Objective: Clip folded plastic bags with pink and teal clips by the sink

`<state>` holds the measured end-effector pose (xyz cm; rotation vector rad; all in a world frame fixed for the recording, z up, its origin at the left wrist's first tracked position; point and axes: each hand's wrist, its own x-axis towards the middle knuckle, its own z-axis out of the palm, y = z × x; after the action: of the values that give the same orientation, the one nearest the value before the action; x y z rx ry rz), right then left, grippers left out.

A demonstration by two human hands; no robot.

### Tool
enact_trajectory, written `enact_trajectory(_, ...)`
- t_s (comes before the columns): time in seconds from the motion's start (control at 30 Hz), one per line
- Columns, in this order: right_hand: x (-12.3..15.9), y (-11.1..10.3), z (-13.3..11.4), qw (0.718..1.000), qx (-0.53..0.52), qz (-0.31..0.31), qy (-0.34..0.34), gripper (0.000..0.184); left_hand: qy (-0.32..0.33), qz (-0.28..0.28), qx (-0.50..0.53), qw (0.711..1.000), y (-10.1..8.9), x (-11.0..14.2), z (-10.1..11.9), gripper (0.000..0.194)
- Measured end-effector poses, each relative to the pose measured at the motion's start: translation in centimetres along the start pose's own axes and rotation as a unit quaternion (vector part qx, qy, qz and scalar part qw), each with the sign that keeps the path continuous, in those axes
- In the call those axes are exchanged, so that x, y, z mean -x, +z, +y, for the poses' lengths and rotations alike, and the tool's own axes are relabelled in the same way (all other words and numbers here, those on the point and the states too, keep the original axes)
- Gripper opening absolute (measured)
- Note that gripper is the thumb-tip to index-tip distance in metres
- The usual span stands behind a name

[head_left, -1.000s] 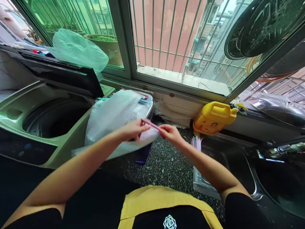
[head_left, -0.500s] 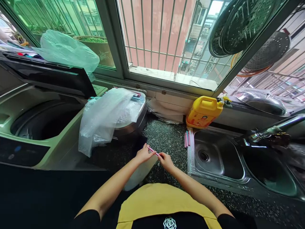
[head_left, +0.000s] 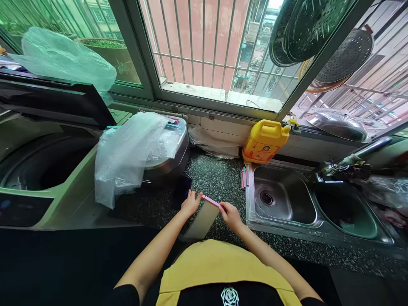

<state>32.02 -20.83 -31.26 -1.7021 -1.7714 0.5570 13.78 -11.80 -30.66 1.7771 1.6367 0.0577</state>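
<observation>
A pink bag clip runs slantwise along the top edge of a pale, translucent bag, which hangs below it close to my apron. My left hand is closed at the clip's left end, thumb against its tip. At the other end, my right hand pinches the clip between thumb and fingers. Most of the clip shows between the two hands. More pink clips, one with a bluish part, lie on the dark speckled counter beside the sink.
To the right is a double steel sink with a faucet. Behind it stands a yellow jug. Plastic bags drape over a rounded appliance on the left, near an open washing machine. A barred window is behind.
My hands have moved apart along the clip, baring more of its length. The bag now hangs straighter beneath it. The head view has shifted a little to the right.
</observation>
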Motion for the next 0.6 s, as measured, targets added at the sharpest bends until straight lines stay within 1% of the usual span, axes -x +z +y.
enact_trajectory(0.07, 0.2, 0.2, 0.2, 1.0, 0.006, 0.007, -0.003, 0.022, 0.012, 0.011, -0.024, 1.0, -0.2, -0.2, -0.4, 0.044)
enact_trajectory(0.1, 0.4, 0.3, 0.3, 1.0, 0.008, 0.011, -0.004, 0.021, 0.026, 0.036, -0.038, 0.998, -0.3, -0.3, -0.7, 0.042)
enact_trajectory(0.17, 0.7, 0.4, 0.4, 1.0, 0.01, 0.015, -0.006, 0.021, 0.038, 0.114, -0.086, 0.989, -0.4, -0.5, -1.4, 0.037)
enact_trajectory(0.23, 0.9, 0.4, 0.4, 1.0, 0.011, 0.015, -0.004, 0.021, 0.016, 0.196, -0.152, 0.969, -0.7, -1.0, -2.2, 0.035)
enact_trajectory(0.27, 1.1, 0.4, 0.3, 1.0, 0.012, 0.016, -0.003, 0.021, -0.004, 0.223, -0.181, 0.958, -0.8, -1.3, -2.5, 0.036)
enact_trajectory(0.3, 1.2, 0.5, 0.3, 1.0, 0.013, 0.017, -0.003, 0.021, -0.023, 0.236, -0.203, 0.95, -0.8, -1.7, -2.8, 0.039)
enact_trajectory(0.4, 1.4, 0.6, 0.0, 0.999, 0.02, 0.022, -0.011, 0.02, -0.066, 0.231, -0.227, 0.944, -0.8, -2.8, -3.0, 0.042)
enact_trajectory(0.6, 1.7, 0.8, -0.6, 0.999, 0.028, 0.025, -0.031, 0.021, -0.082, 0.231, -0.214, 0.946, -0.3, -3.9, -2.3, 0.035)
